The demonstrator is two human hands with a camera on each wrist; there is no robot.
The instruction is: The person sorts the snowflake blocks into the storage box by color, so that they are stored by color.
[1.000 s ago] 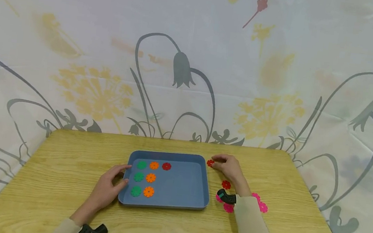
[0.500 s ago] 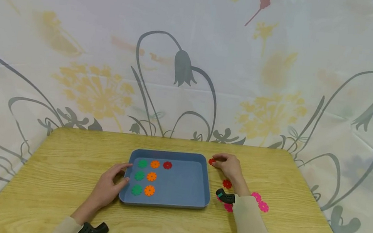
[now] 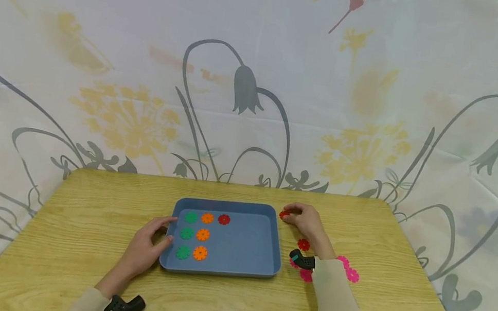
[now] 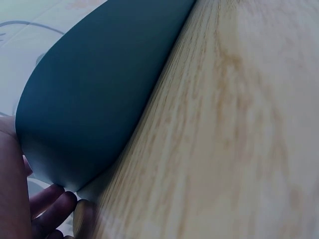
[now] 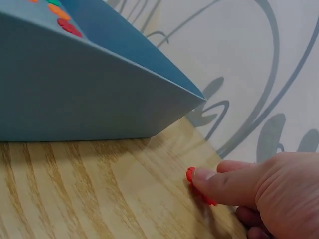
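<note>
A blue-grey tray (image 3: 242,250) lies on the wooden table. My left hand (image 3: 143,250) holds its left side, thumb and a finger over the rim; in the left wrist view other fingers (image 4: 55,211) are by the tray's outer wall. Beyond the tray's right side, my right hand (image 3: 308,224) pinches a red notched plastic disc (image 5: 191,175) between thumb and finger, low over the tabletop. Inside the tray are green discs (image 3: 186,233), orange discs (image 3: 203,234) and one dark red disc (image 3: 224,219), set in columns at the left.
Another red disc (image 3: 303,244) lies by my right wrist. Several pink discs (image 3: 352,275) lie around the right forearm, partly hidden by it and the black wrist device (image 3: 302,259). A flower-printed cloth (image 3: 259,74) hangs behind the table (image 3: 193,302).
The view has shifted slightly. Both hands stay in almost the same places, the left at the tray's rim and the right at the red disc.
</note>
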